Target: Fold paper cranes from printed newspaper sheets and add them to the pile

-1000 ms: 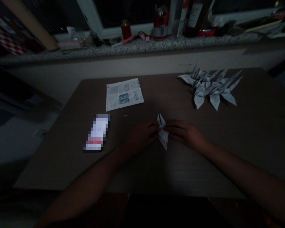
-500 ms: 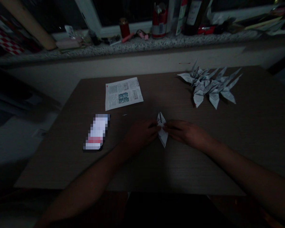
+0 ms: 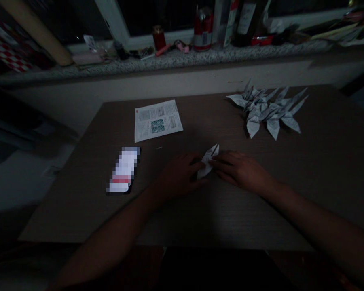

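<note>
A small diamond-shaped piece of folded printed paper lies tilted on the table between my hands, a slit running down its upper point. My left hand is at its left side, index finger and thumb about the lower end. From the right, my right hand has its fingertips closed on the paper near its middle. The undersides of the fingers are hidden, and the light is dim. Farther right, several folded paper cranes with pointed wings and tips are bunched together.
On the wooden table lie a flat printed sheet and a phone with a lit, blurred screen, both left of my hands. Behind runs a stone windowsill holding a red can, a bottle and small items.
The folded paper has turned clockwise, its upper point now leaning right. My left thumb has spread down around the lower end. My right hand has stayed nearly in place.
</note>
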{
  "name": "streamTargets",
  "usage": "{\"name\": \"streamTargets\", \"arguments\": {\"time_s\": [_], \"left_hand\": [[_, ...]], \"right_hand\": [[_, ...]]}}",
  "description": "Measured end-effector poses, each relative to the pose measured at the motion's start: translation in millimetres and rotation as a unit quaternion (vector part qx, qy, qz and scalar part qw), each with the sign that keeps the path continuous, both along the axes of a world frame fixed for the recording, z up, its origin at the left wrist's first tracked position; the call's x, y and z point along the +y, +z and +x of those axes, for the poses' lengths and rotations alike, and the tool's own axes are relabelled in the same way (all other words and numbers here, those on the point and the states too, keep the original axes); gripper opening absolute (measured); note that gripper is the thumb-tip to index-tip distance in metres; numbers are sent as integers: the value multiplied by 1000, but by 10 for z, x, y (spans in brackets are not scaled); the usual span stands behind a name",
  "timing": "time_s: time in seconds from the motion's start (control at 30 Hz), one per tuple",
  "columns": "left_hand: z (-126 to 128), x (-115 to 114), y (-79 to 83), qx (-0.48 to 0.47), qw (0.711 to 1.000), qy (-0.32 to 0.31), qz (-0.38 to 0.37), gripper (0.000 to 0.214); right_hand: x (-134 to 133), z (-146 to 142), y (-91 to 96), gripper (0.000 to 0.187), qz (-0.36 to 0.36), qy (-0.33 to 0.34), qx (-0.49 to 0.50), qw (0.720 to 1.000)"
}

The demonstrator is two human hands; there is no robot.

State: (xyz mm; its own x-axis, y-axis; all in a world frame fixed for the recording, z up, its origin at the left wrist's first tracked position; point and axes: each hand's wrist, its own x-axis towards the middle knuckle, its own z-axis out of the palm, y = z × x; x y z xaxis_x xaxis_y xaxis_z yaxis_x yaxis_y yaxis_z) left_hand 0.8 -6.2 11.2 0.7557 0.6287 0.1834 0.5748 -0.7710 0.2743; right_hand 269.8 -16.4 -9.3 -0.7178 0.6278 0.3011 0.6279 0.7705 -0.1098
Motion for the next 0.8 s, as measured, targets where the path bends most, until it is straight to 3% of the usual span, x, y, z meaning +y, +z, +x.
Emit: {"name": "streamTargets", "arguments": {"time_s": [0.27, 0.53, 0.8], "left_hand": [[-83, 119, -90, 19, 1000, 20, 0, 24], [-57, 120, -76, 35, 999, 10, -1, 24], [-66, 77, -52, 65, 998, 13, -19, 28]], "right_hand": [[24, -4, -33, 30, -18, 26, 69, 997], [60, -19, -60, 35, -117, 33, 145, 982], [76, -3, -84, 34, -103, 43, 135, 985]]}}
